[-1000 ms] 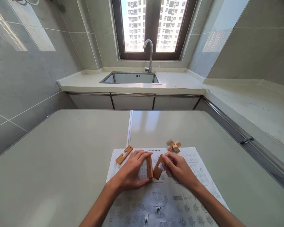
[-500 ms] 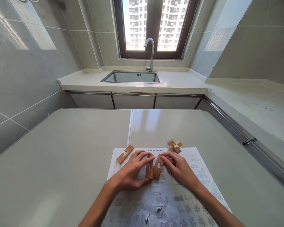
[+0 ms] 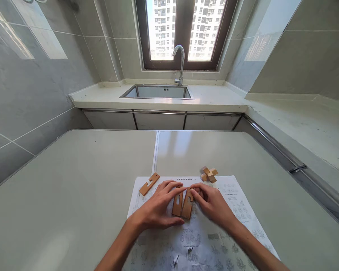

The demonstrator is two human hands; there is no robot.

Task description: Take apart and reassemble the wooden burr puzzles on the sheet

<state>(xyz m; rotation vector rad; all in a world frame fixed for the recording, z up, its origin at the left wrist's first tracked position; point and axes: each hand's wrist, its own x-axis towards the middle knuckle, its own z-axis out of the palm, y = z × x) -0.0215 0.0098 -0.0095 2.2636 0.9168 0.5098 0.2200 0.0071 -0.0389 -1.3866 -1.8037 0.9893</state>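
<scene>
My left hand [image 3: 159, 209] curves around a flat brown wooden puzzle piece with a long slot [image 3: 177, 205]. Its fingertips lie over the piece's far end, and the thumb stretches along the near end. Just right of that piece, a second flat wooden puzzle piece with a hooked notch [image 3: 187, 206] leans slightly, its near end beside my left thumb. My right hand [image 3: 211, 201] pinches the notched piece by its upper right corner between thumb and fingers. Both pieces are over a printed paper sheet [image 3: 158, 248]; the fingers cover their far ends.
A third notched wooden piece [image 3: 149, 184] lies at the sheet's upper left corner. An interlocked cross of light wooden blocks [image 3: 209, 174] sits at its far right edge. Beyond the pale table [image 3: 101, 169] are a counter with a sink [image 3: 158, 91] and a faucet [image 3: 181, 64].
The notched piece has swung more upright and shifted slightly towards me, closer alongside the slotted piece. The slotted piece tilts a little more, and my left thumb has moved out to the right.
</scene>
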